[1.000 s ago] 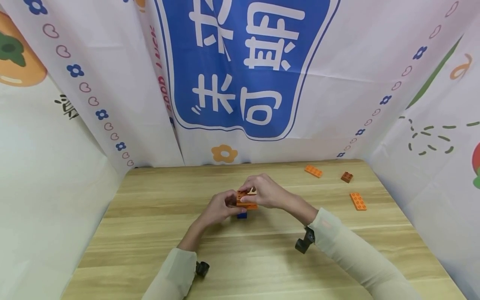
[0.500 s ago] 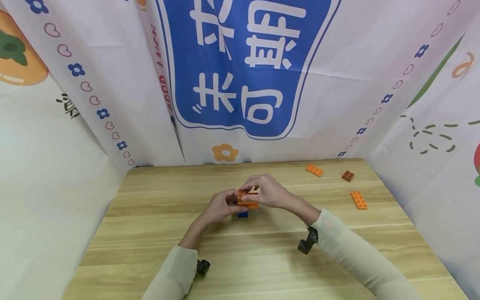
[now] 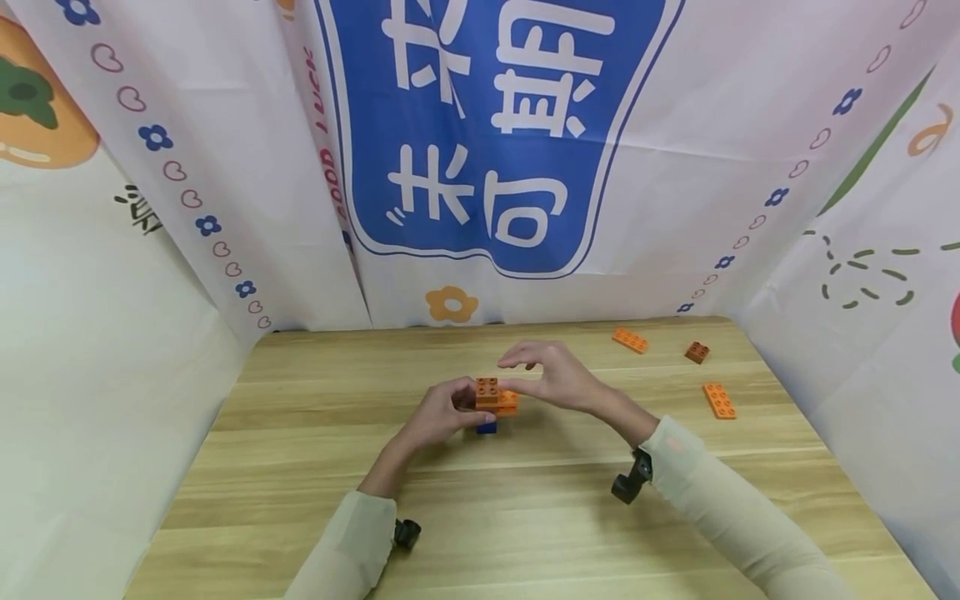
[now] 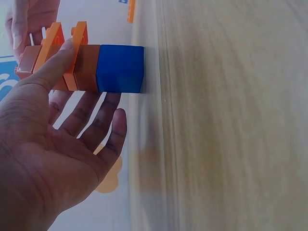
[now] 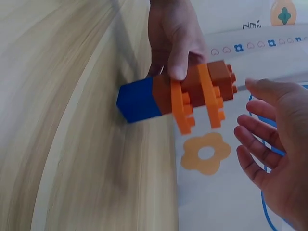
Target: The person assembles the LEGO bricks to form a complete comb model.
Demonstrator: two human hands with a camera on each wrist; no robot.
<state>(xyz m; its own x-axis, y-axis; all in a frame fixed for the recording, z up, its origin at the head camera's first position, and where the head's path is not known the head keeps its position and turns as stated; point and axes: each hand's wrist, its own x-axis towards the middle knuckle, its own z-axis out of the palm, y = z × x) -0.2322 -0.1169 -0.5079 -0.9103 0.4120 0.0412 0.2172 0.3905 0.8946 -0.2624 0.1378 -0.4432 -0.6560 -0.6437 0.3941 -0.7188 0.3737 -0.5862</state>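
A tower of toy building bricks stands upright on the table. At its foot is a blue block. Above that, brown bricks alternate with two orange plates, whose studded ends jut out to one side. A brown brick tops the tower. My left hand holds the tower from the left, its thumb across the near face and its fingers behind. To the right of the tower's top, my right hand hovers with fingers spread and nothing between them, apart from the bricks in the right wrist view.
Two orange plates lie loose at the table's right, one near the back edge and one farther forward. A small brown brick sits near them. Printed cloth hangs behind the wood-grain table.
My right hand has let go of the top brown brick and moved right, its fingers spreading. The brown brick stays on the tower. My left hand keeps its hold.
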